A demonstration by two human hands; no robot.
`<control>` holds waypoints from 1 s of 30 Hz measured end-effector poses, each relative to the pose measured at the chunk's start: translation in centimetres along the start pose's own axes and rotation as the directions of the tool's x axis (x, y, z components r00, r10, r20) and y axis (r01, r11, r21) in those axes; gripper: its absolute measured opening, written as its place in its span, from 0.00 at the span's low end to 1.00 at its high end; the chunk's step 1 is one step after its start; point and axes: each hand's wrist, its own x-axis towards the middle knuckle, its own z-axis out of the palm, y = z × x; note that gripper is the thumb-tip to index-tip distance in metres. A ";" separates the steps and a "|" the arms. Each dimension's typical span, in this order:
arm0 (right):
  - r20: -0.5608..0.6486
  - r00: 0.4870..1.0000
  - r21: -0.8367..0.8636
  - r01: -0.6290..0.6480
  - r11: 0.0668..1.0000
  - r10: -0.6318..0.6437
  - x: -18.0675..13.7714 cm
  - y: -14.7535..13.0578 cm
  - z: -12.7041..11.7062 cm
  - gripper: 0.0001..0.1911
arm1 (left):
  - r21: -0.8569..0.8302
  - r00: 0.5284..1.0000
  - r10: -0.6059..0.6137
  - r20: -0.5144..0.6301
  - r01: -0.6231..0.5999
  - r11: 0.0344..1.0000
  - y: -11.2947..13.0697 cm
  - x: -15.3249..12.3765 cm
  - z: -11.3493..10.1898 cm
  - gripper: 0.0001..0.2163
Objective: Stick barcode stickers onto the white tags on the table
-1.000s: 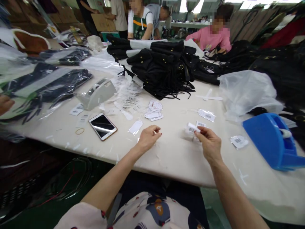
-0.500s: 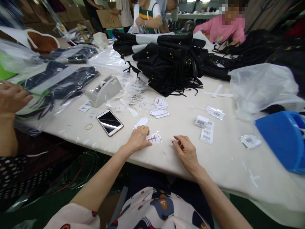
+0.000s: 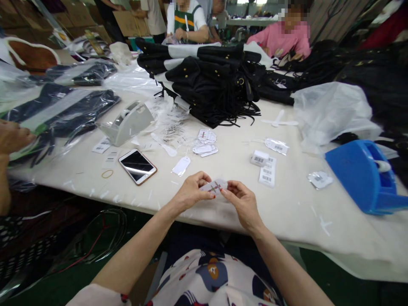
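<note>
Between my two hands, just above the table near its front edge, is a small printed tag (image 3: 214, 185) that seems to be in a clear sleeve. My left hand (image 3: 194, 190) pinches its left end between thumb and fingers. At the other end, my right hand (image 3: 239, 200) has thumb and fingertips closed on the right edge. A plain white hang tag (image 3: 181, 165) lies to the left of my hands. Behind them sits a small pile of printed tags (image 3: 205, 144). The smartphone (image 3: 137, 166) rests left of the white tag.
A grey tape dispenser (image 3: 132, 123) stands at the left, a blue tape dispenser (image 3: 360, 174) at the right. Barcode stickers (image 3: 267, 172) lie right of my hands. Black fringed bags (image 3: 210, 80) are piled behind. A co-worker's hand (image 3: 14, 137) is at the far left.
My left hand has lifted the printed tag off the table. My right hand, empty before, has moved left and taken its right edge. The view has shifted slightly.
</note>
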 end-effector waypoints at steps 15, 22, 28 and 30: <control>0.330 0.530 -0.714 0.681 0.161 -0.781 -3.2 0.2 -3.0 0.13 | -0.549 0.983 -0.183 -0.029 0.137 0.825 0.7 -2.3 7.2 0.14; -0.273 0.917 -0.238 0.230 0.944 -0.292 -2.7 -1.0 -4.8 0.15 | -0.444 0.976 -0.164 0.144 0.212 0.871 0.8 -2.3 6.4 0.14; -0.291 0.948 0.281 -0.046 0.959 0.131 -1.6 -0.8 -4.3 0.11 | -0.394 0.969 -0.186 0.159 0.235 0.888 0.9 -2.3 7.5 0.13; -0.328 0.932 0.314 -0.044 0.948 0.152 -1.7 -0.6 -4.0 0.11 | -0.379 0.973 -0.214 0.080 0.229 0.897 0.6 -2.2 7.7 0.13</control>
